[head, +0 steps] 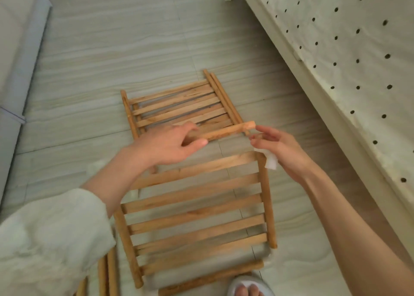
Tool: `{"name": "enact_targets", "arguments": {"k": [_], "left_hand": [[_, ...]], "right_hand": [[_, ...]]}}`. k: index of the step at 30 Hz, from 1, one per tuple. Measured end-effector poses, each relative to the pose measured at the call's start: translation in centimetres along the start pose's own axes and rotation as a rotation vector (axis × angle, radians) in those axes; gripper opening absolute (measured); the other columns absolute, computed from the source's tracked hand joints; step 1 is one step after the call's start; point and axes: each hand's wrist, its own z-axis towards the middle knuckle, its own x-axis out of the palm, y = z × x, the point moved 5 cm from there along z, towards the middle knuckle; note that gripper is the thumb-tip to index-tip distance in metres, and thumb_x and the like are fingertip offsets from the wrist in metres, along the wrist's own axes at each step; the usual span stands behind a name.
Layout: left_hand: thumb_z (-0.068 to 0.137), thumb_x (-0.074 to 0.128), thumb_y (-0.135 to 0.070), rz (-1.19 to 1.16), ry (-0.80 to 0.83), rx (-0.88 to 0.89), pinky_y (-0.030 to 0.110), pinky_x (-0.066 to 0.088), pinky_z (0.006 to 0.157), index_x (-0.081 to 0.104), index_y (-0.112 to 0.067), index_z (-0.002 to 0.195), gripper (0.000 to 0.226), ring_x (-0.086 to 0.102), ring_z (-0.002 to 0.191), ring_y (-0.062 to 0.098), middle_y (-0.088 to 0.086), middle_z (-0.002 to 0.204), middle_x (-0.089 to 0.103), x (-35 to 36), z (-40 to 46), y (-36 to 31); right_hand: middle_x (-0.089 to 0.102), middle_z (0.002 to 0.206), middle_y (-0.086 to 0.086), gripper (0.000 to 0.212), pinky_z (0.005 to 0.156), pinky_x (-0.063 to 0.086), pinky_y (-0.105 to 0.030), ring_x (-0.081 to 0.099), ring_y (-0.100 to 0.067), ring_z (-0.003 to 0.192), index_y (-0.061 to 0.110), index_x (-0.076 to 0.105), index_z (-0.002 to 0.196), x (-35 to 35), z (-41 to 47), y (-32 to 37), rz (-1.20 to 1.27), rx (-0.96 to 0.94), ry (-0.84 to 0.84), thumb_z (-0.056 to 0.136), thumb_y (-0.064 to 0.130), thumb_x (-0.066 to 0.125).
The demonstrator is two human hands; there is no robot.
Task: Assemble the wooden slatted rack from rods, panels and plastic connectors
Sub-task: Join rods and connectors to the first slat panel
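Head view. The left hand (170, 143) curls its fingers and thumb round a short round wooden rod (226, 131), gripping it at its left end so that the pale, smooth dowel runs rightward and slightly upward above the floor. The right hand (275, 148) is at the rod's free right end, fingers bent and close to the tip; motion blur hides whether they touch it. A small white plastic connector (271, 160) shows under the right palm, seemingly held there, though the exact grip cannot be told.

Below the hands lies the near slatted panel (197, 215): flat rectangular slats of light, grained wood fixed between two round side rails, resting on the floor. Beyond the hands lies the far slatted panel (179, 106), of the same build, with narrower gaps between its slats and two loose rods (221, 96) lying along its right edge. More rods (107, 273) lie at lower left, and one long rod (201, 282) lies across the bottom, near a white slipper (251, 284).

The floor (112, 49) is pale tile with a wavy, wood-like grain. A fluffy white sleeve (49, 235) covers the left forearm. At right stands a cream perforated board (347, 49) with round dark holes.
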Motion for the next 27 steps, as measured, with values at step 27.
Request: {"name": "enact_targets", "arguments": {"k": [27], "left_hand": [[0.093, 0.028, -0.059, -0.075, 0.006, 0.124, 0.036, 0.05, 0.067, 0.054, -0.022, 0.096, 0.046, 0.059, 0.075, 0.016, -0.002, 0.086, 0.064, 2.5, 1.9, -5.8]], "right_hand": [[0.07, 0.088, -0.015, 0.027, 0.046, 0.037, -0.023, 0.047, -0.016, 0.054, 0.011, 0.051, 0.094, 0.1, 0.8, -0.8, 0.498, 0.173, -0.099, 0.102, 0.031, 0.034]]}}
